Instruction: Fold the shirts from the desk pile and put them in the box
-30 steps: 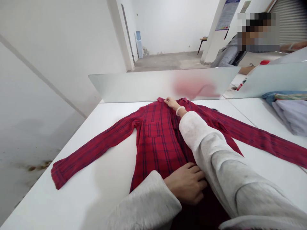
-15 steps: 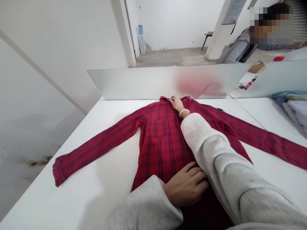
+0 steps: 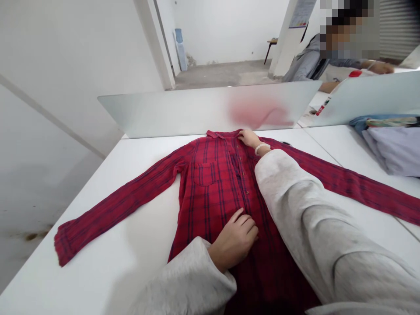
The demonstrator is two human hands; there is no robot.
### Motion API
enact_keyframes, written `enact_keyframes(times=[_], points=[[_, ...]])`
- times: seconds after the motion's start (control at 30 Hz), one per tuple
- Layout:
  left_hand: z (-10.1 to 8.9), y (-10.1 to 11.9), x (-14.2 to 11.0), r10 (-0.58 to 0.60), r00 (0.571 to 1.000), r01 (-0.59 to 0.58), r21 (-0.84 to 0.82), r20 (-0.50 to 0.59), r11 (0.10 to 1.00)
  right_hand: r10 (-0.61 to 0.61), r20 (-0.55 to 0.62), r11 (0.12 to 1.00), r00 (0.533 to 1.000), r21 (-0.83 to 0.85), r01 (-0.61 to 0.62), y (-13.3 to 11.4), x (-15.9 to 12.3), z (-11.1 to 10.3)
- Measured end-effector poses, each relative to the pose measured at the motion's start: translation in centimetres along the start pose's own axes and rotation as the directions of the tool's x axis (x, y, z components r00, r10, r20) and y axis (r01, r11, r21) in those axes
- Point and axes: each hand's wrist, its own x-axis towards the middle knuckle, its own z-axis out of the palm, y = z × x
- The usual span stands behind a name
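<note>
A red plaid shirt (image 3: 210,197) with dark blue stripes lies face up, its sleeves spread to both sides. At its top, my right hand (image 3: 249,138), with a pale bead bracelet (image 3: 262,147) on the wrist, has its fingers closed on the right side of the collar. Small buttons run down the front strip, which gapes a little below the collar. My left hand (image 3: 234,240) rests over the lower front near that strip, fingers loosely bent and slightly apart, with its thumb hidden. The shirt's hem falls into shadow at the bottom.
The white table (image 3: 147,240) ends at a frosted glass divider (image 3: 183,111). Folded clothes (image 3: 393,148) lie at the right. Beyond the divider a person in grey (image 3: 305,63) works, near a red-capped marker (image 3: 323,106). A water dispenser (image 3: 180,50) stands at the back.
My right hand has shifted from the left part of the collar opening to its right side. My left hand has moved slightly up the front, and the view has turned a little right.
</note>
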Motion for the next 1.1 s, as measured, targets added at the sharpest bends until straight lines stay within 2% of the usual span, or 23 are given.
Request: enact_keyframes(times=[0.2, 0.33, 0.47, 0.67, 0.73, 0.83, 0.93, 1.1], points=[[-1.1, 0.2, 0.2, 0.101, 0.995, -0.102, 0.121, 0.012, 0.987, 0.030, -0.120, 0.999, 0.992, 0.041, -0.025, -2.0, 2.0, -0.3], [-1.5, 0.1, 0.1, 0.064, 0.998, -0.064, 0.117, 0.003, 0.991, 0.028, -0.223, 0.997, 0.975, 0.072, -0.012, -3.3, 2.8, 0.2], [-1.3, 0.1, 0.0, 0.043, 0.997, -0.051, 0.117, 0.069, 0.992, 0.048, -0.183, 0.996, 0.982, 0.081, -0.034, -3.8, 2.1, 1.9], [-1.0, 0.1, 0.1, 0.048, 0.999, -0.049, 0.093, 0.011, 0.995, 0.100, -0.211, 0.990, 0.972, 0.117, -0.077, -4.0, 1.5, 3.6], [-1.0, 0.1, 0.2, -0.016, 0.999, 0.018, 0.046, -0.032, 0.999, 0.087, -0.201, 0.990, 0.976, 0.129, -0.061, -4.0, 1.6, 3.9], [-1.0, 0.0, 0.3, -0.229, 0.970, 0.228, -0.016, -0.080, 0.974, 0.080, -0.221, 0.980, 0.972, 0.195, -0.037, -3.6, 1.7, 4.2], [-0.9, -0.3, 0.2, -0.389, 0.921, 0.388, -0.040, -0.013, 0.921, 0.110, -0.284, 0.951, 0.953, 0.309, -0.018, -2.8, 1.9, 4.5], [-0.8, -0.5, 0.1, -0.453, 0.887, 0.460, -0.077, 0.094, 0.885, 0.145, -0.320, 0.900, 0.936, 0.436, 0.009, -1.7, 2.4, 5.0]])
